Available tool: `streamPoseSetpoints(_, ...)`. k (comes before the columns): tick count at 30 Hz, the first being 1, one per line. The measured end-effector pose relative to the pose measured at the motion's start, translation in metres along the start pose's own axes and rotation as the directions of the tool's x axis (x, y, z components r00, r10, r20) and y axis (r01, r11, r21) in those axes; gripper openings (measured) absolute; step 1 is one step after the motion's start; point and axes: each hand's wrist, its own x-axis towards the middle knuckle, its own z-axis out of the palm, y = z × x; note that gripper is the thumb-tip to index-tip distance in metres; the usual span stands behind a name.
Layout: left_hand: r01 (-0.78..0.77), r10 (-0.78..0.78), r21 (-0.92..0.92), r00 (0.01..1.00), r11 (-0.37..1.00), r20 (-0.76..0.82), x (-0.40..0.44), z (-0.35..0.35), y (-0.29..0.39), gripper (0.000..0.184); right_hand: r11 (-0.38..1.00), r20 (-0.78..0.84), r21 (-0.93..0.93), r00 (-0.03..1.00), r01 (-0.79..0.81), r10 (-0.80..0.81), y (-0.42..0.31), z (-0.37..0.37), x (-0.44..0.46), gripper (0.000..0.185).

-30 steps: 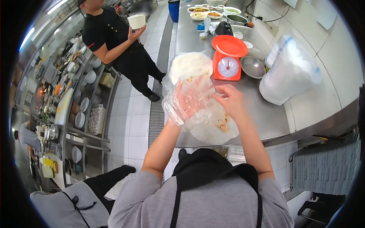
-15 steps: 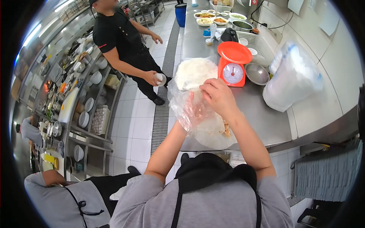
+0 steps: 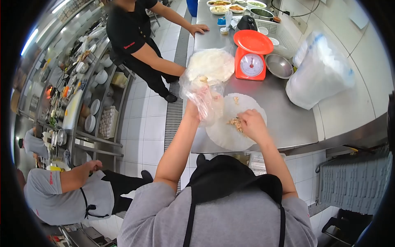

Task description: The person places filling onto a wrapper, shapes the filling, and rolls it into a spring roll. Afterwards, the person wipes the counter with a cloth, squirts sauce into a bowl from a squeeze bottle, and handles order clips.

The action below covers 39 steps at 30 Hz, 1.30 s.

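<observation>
A clear plastic bag (image 3: 213,108) drapes over my left hand (image 3: 200,91), which grips it at the table's left edge; the plastic blurs my fingers. My right hand (image 3: 252,123) is lowered onto a thin round white wrapper sheet (image 3: 224,138), its fingers pinched together at a small heap of crumbly, light-brown filling (image 3: 235,122). A smaller bit of the same filling (image 3: 236,100) lies near the sheet's far edge. Just beyond the bag, a stack of white round sheets (image 3: 212,64) rests on plastic.
A red kitchen scale (image 3: 252,61) stands behind the sheet, beside a metal bowl (image 3: 279,66). A large bag of white material (image 3: 321,76) leans at the wall. Dishes of food (image 3: 236,8) line the far end. A co-worker in black (image 3: 138,41) stands left, one hand on the table.
My right hand has left the bag and come down to the filling on the sheet. More of the sheet shows. The co-worker in black has leaned in and put a hand on the table.
</observation>
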Motion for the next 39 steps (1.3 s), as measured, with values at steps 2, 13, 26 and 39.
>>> streamPoseSetpoints(2, -0.046, 0.053, 0.070, 0.993, 0.997, -0.109, 0.003, -0.016, -0.008, 0.026, 0.984, -0.155, 0.131, 0.978, -0.118, 0.138, -0.017, -0.028, 0.008, 0.013)
streamPoseSetpoints(13, 0.013, -0.075, -0.391, 0.987, 0.920, -0.144, 0.026, 0.023, -0.035, 0.030, 0.706, -0.331, 0.677, 0.772, -0.206, 0.543, -0.067, -0.008, 0.027, 0.038)
streamPoseSetpoints(26, 0.092, -0.648, 0.761, 0.595, 0.642, 0.476, -0.004, -0.002, -0.042, 0.041, -0.059, 0.441, 0.897, 0.875, -0.439, 0.199, -0.007, -0.032, -0.020, 0.028)
streamPoseSetpoints(39, 0.204, -0.414, 0.727, 0.902, 0.656, 0.121, -0.035, -0.037, -0.015, 0.023, 0.157, -0.138, 0.976, 0.126, -0.151, 0.982, -0.079, -0.028, -0.194, 0.040)
